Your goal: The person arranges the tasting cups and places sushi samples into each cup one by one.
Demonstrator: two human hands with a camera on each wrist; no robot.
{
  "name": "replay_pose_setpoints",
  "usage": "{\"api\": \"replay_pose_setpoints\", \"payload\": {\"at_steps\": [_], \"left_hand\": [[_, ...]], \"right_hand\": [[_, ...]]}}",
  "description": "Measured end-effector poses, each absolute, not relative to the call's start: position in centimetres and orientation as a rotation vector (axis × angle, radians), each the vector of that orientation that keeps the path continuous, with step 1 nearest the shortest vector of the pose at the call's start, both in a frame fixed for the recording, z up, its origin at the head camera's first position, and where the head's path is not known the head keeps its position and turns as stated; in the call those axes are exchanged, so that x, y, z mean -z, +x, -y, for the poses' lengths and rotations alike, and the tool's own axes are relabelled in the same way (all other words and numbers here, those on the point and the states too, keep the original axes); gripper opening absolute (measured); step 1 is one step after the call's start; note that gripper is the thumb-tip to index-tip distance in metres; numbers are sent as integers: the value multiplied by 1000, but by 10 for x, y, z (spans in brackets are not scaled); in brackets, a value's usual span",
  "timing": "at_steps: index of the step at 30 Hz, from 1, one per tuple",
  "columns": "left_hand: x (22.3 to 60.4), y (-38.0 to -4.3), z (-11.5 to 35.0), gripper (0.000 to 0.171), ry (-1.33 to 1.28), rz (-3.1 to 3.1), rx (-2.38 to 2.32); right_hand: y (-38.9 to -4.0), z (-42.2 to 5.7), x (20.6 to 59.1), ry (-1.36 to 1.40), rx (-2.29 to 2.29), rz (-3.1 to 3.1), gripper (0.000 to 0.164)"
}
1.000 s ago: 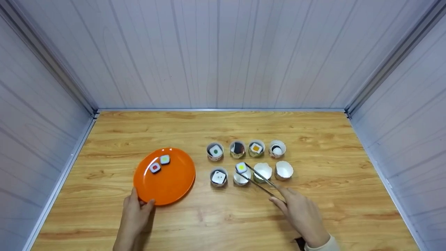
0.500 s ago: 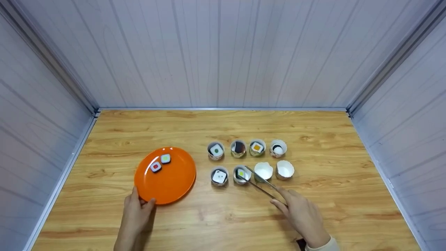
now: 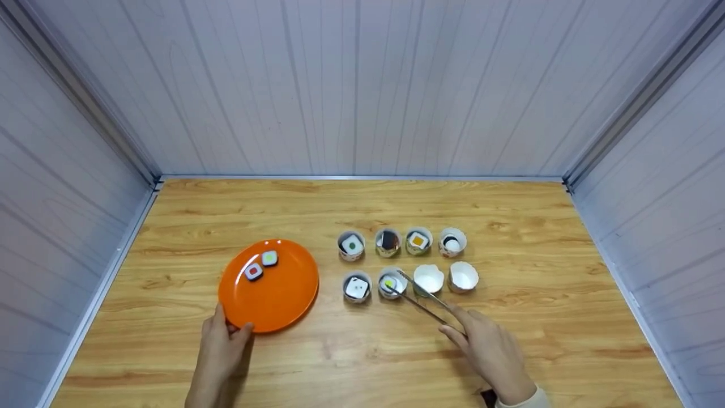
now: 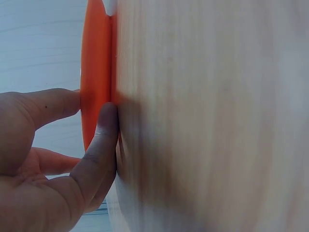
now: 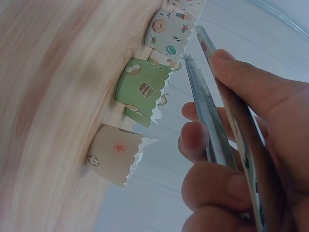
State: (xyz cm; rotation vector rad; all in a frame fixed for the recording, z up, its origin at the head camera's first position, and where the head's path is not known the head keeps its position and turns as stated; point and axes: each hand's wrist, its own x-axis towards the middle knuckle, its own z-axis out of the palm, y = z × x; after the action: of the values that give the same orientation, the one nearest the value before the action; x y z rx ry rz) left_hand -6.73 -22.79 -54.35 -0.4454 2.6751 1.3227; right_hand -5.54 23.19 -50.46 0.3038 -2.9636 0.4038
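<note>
My left hand (image 3: 218,345) holds the rim of an orange plate (image 3: 277,306) at its near left edge, fingers and thumb on either side of the rim in the left wrist view. Two square sushi pieces lie on the plate, one with a red centre (image 3: 253,272), one with a green centre (image 3: 269,258). Metal tongs (image 5: 212,116) are in my right hand (image 3: 490,345), their tips apart over a paper cup (image 3: 403,290). Inside that cup sits a sushi piece with a yellow centre (image 3: 388,283), partly hidden by a tong arm.
Beside it, a cup (image 3: 355,300) holds a white piece. In the back row, several cups, such as the leftmost (image 3: 351,256), hold pieces. Two cups at right, one green outside (image 5: 140,89) and one beige (image 5: 113,152), show bare white insides from above. Pale panels (image 3: 362,90) wall the wooden table (image 3: 340,362).
The yellow-centred sushi piece has gone from between the tong tips above the cup down into it. The tong tips have let it go. My left hand and the plate stay put.
</note>
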Motion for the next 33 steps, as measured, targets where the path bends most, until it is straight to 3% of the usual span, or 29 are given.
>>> {"api": "replay_pose_setpoints", "payload": {"at_steps": [3,10,14,22,33], "left_hand": [[543,-66,228,71,-469,-2659,-1316],[545,-64,232,54,-376,-2750,-1341],[545,-64,233,53,-391,-2736,-1354],[545,-67,234,46,-348,-2772,-1389],[547,-67,230,53,-370,-2740,-1368]], "right_hand": [[-55,-232,503,289,-412,2981,40],[-62,-225,496,280,-496,2984,45],[-78,-210,488,347,-500,2900,53],[-124,-150,468,584,-384,2875,56],[-178,-59,468,856,-162,3013,46]]}}
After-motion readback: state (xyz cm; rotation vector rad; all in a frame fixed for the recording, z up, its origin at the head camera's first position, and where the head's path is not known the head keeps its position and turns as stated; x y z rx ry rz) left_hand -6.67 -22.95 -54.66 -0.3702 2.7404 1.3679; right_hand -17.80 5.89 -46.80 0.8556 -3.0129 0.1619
